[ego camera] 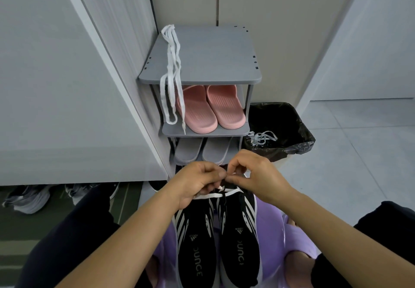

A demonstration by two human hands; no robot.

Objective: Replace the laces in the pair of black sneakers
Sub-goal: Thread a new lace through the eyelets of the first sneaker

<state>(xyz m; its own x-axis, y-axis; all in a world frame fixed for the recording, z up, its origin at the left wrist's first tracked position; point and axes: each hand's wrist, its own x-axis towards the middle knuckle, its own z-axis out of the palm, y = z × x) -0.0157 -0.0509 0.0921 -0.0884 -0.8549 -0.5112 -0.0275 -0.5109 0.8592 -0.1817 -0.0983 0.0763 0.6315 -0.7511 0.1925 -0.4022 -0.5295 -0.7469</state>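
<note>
A: Hands?
B: L hand (197,182) has its fingers curled in, thumb + index pinching the white lace (211,195). R hand (253,175) is the same: curled, pinching that lace just beside L's fingertips. The two hands are nearly touching.
A: Where's the task stuff?
B: Black sneakers (195,254) are side by side, low centre, btwn the forearms. Openings face up w/ insoles visible, toes pointing away from cam. They rest on smth purple (269,220); can't tell what it is. The lace runs across the far part of both shoes, right under the hands. Which eyelet it's in is hidden by the fingers.
A: Other laces?
B: Spare lace (171,74), white, is draped over the L side of the grey shoe rack (213,58) top shelf, hanging down to the 2nd shelf. There's a pale tangle of laces (262,138) at the L rim of a black-bagged bin (298,146), just R of the rack.
A: Rest?
B: Pink slippers (208,108) are on the 2nd shelf. Grey slippers (202,150) are on the 3rd, just beyond the hands. Grey trainers (27,199) sit on the floor far L, under a cabinet (56,85). Pale tiled floor (359,141) to the R.
</note>
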